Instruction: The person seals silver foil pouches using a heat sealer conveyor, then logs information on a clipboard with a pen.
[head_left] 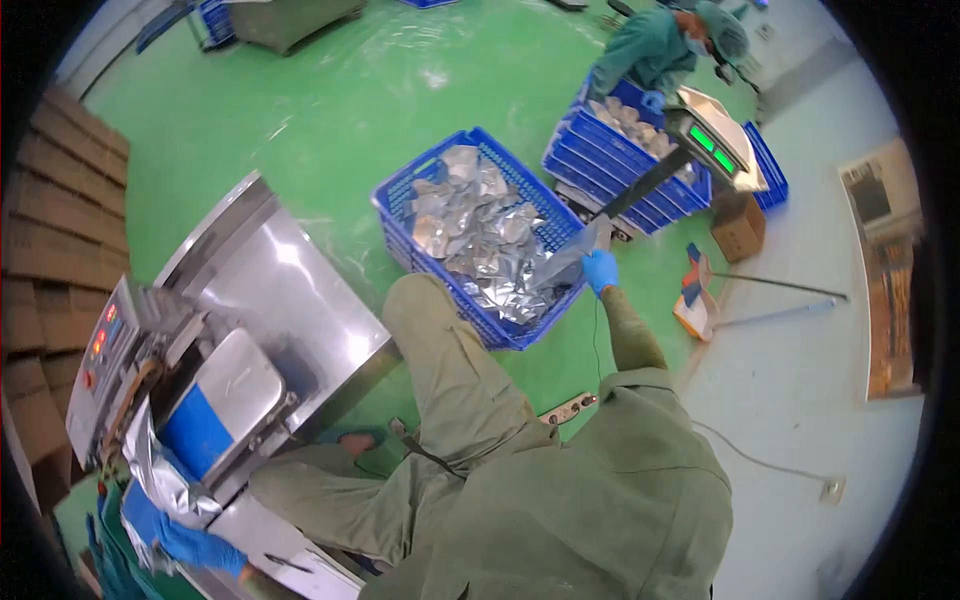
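Observation:
My right hand [600, 271], in a blue glove, is closed on the edge of a silver pouch [568, 258] at the right side of a blue crate [402, 243]. Many crumpled silver pouches [490, 235] fill that crate. At the lower left, my left hand [198, 546], gloved in blue too, has its fingers on a foil pouch [160, 478] and seems to grip its lower end; the fingertips are partly hidden. This pouch lies along the front of a steel machine [237, 385] with a blue pad and red lit displays.
Stacked cartons [60, 230] line the left wall. A person [650, 50] in teal works behind stacked blue crates [610, 165] and a scale display [708, 145]. Teal clothing [110, 560] shows at the lower left. A power strip [568, 408] and a cable lie on the green floor.

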